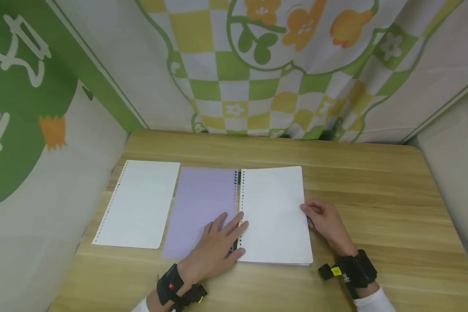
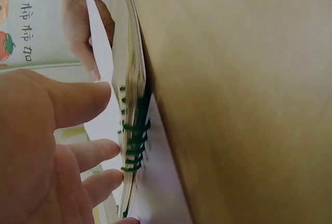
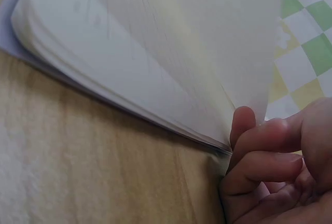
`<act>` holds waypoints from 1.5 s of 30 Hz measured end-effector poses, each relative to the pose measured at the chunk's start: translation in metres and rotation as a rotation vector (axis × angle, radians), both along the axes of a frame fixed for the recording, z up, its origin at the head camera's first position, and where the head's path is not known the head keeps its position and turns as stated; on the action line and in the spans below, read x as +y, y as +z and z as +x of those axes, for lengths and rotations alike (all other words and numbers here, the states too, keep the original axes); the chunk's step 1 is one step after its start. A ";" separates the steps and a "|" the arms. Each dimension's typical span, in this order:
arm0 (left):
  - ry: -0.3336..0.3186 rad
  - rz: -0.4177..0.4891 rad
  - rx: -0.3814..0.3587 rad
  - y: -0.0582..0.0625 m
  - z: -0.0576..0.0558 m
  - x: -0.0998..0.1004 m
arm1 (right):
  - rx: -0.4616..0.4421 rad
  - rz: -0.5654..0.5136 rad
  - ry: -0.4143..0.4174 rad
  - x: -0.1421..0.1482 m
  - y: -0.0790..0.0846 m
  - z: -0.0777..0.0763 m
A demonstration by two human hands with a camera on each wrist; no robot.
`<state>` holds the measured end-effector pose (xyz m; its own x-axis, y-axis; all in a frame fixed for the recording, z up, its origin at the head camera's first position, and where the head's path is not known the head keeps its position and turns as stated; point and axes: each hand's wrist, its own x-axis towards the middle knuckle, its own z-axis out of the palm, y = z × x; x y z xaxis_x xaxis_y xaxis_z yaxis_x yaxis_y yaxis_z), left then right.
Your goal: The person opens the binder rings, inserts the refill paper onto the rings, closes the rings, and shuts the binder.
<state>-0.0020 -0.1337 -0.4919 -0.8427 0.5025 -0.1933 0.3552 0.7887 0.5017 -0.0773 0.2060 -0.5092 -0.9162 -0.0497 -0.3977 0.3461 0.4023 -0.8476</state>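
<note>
A ring-bound notebook (image 1: 273,216) lies open, its purple cover (image 1: 202,195) folded out flat to the left of the white page stack. Dark binding rings (image 2: 136,146) run along the inner edge. My left hand (image 1: 214,249) rests across this binding with fingers spread, fingertips on the holed edge of the top page. At the page's outer edge, my right hand (image 1: 327,223) pinches the top page (image 3: 212,37) between thumb and fingers. Both wrist views show this page raised off the stack on that side, while its holed edge stays by the rings.
A loose white sheet (image 1: 138,203) with punched holes lies to the left of the purple cover. The wooden table (image 1: 374,186) extends around the notebook. Behind it hangs a patterned curtain (image 1: 253,91), with pale side panels left and right.
</note>
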 end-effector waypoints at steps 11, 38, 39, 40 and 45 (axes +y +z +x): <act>-0.034 -0.045 0.040 0.000 0.007 -0.002 | 0.028 0.006 0.032 0.001 0.003 -0.005; 0.352 0.026 0.223 0.009 -0.012 -0.084 | 0.312 -0.028 0.461 -0.104 0.036 -0.035; 0.394 0.028 0.225 0.009 -0.013 -0.094 | 0.334 -0.018 0.508 -0.113 0.037 -0.034; 0.433 0.034 0.217 0.009 -0.014 -0.105 | 0.347 -0.010 0.547 -0.122 0.039 -0.033; 0.620 0.007 0.144 0.011 -0.018 -0.161 | 0.400 0.004 0.743 -0.168 0.040 -0.023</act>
